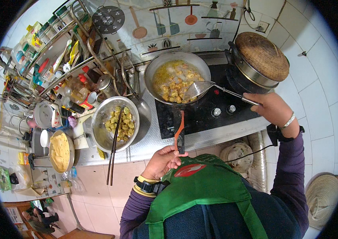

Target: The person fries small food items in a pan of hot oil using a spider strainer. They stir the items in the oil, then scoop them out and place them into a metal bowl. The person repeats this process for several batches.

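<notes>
My right hand (272, 109) grips the metal handle of a wire skimmer (200, 89). The skimmer's head dips into a wok (150, 73) at its near right side, among browned fried pieces (172, 89) in bubbling yellow oil (167, 70). With thumb and fingers, my left hand (163, 161) holds the end of the wok's black and orange handle (180, 131), which points towards my body. Under the wok lies a black glass cooktop (197, 119) with two knobs. To the left, a steel bowl (98, 136) holds several greenish-yellow coated pieces (125, 122); dark chopsticks (115, 140) lean over its near rim.
A pot with a woven domed lid (261, 55) stands at the cooktop's right. Left of the wok, a metal rack (94, 44) is crowded with bottles and jars. Farther left sits a basin (71, 152) of yellow dough-like food. A bucket (237, 154) stands below the counter. A person (39, 219) sits far back.
</notes>
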A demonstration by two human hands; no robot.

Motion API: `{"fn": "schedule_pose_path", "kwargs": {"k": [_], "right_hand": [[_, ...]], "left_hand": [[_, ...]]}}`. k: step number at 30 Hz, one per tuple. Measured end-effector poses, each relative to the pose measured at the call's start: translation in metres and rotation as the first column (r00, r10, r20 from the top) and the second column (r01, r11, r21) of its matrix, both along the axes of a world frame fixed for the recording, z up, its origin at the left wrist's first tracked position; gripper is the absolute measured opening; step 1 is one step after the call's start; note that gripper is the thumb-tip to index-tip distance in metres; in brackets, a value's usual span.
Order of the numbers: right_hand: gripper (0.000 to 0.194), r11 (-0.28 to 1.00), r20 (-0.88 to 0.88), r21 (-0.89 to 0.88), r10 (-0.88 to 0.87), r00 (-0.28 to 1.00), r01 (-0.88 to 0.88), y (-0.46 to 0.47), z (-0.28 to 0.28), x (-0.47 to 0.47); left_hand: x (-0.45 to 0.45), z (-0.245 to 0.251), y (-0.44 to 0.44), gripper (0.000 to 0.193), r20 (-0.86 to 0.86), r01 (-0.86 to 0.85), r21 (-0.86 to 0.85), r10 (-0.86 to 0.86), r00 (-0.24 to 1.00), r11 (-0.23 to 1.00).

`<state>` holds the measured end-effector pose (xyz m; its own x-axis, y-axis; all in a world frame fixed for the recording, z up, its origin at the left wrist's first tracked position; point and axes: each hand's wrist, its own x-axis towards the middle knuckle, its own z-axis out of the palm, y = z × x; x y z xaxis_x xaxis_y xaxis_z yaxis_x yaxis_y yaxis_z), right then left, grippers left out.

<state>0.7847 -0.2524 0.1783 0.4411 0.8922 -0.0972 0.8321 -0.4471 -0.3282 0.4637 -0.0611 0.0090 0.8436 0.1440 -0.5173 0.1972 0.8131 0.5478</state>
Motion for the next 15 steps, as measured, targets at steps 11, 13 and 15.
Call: {"fn": "schedule_pose_path", "kwargs": {"k": [11,13,15], "right_hand": [[0.045,0.977,0.25,0.209,-0.007,0.968,-0.047,0.063,-0.12,0.0],[0.043,0.948,0.062,0.32,-0.014,0.998,-0.006,0.078,-0.132,0.01],[0.042,0.93,-0.235,0.337,-0.066,0.97,0.145,0.086,-0.132,0.015]], "left_hand": [[0.0,0.001,0.0,0.022,0.002,0.014,0.005,-0.014,1.0,1.0],[0.001,0.001,0.001,0.021,0.004,0.012,0.0,-0.012,1.0,1.0],[0.0,0.001,0.0,0.02,0.0,0.008,-0.005,-0.008,1.0,1.0]]}}
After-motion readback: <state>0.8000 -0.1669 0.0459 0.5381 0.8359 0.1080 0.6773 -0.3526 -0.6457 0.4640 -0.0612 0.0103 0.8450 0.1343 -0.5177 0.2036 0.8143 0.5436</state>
